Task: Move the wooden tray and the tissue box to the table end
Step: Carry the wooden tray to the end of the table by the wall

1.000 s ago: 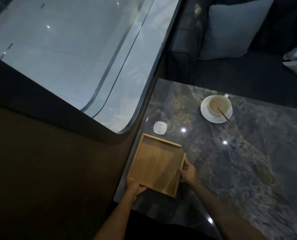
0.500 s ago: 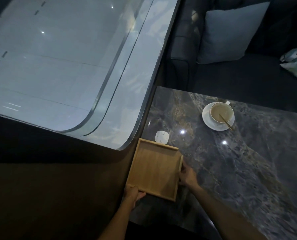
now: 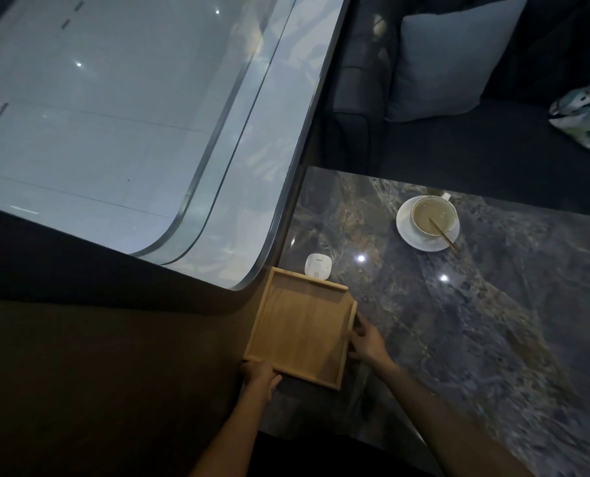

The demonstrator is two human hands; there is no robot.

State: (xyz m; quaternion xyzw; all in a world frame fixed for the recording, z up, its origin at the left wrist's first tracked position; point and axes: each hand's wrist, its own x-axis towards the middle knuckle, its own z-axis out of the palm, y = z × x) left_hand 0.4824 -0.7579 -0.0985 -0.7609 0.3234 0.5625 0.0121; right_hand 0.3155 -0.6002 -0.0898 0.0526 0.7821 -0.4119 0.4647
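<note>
An empty square wooden tray (image 3: pixel 300 325) lies at the left end of the dark marble table (image 3: pixel 458 321), its left side reaching the table's edge. My left hand (image 3: pixel 260 373) grips the tray's near left corner. My right hand (image 3: pixel 366 342) holds the tray's right rim, fingers against the wood. No tissue box is in view.
A small white device (image 3: pixel 317 266) sits just beyond the tray's far rim. A cup with a spoon on a white saucer (image 3: pixel 429 223) stands further back. A glass railing (image 3: pixel 238 187) runs along the left; a dark sofa with a grey cushion (image 3: pixel 448 60) lies beyond the table.
The tray has slid left and further from me, toward the table's left edge and the white device. Both hands moved with it and kept their hold.
</note>
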